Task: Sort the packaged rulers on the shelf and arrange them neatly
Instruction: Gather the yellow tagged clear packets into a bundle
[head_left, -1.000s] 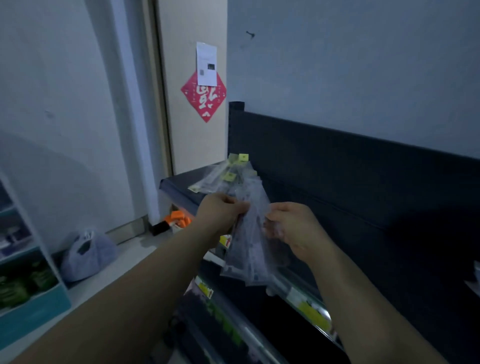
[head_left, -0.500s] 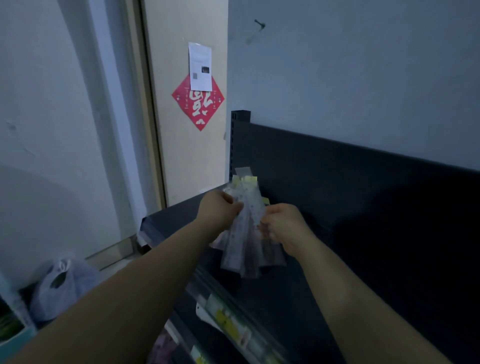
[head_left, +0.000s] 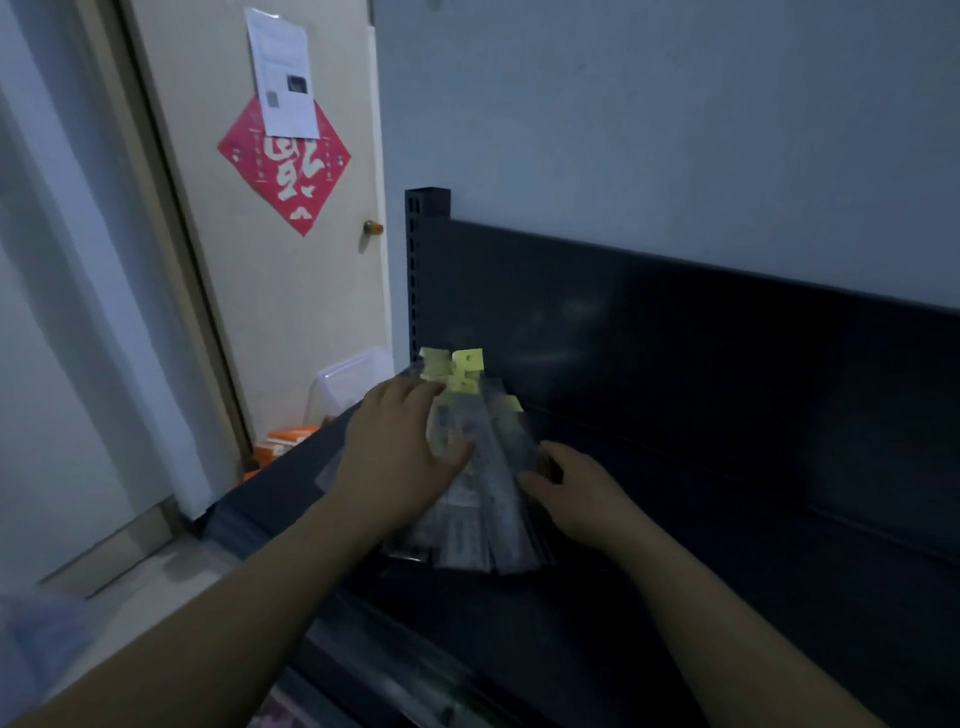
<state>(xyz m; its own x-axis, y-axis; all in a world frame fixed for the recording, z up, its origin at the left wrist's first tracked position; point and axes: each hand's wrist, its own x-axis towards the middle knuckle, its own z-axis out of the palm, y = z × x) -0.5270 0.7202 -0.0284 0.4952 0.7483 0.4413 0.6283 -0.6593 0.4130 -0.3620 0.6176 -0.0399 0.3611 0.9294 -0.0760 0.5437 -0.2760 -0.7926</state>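
Shelf (head_left: 727, 467) beside door (head_left: 291, 322), red poster (head_left: 244, 150)

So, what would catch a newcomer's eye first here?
A fanned stack of clear-packaged rulers with yellow hang tabs lies on the dark metal shelf, the left hand flat on it and the right hand at its right edge. Behind, a red diamond paper decoration hangs on the cream door.

Red diamond poster (head_left: 284, 166) and paper notice (head_left: 283, 73) on door (head_left: 301, 322)

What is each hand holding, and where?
Left hand lies flat atop the packaged rulers; right hand touches their right edge. Grip there cannot be told.
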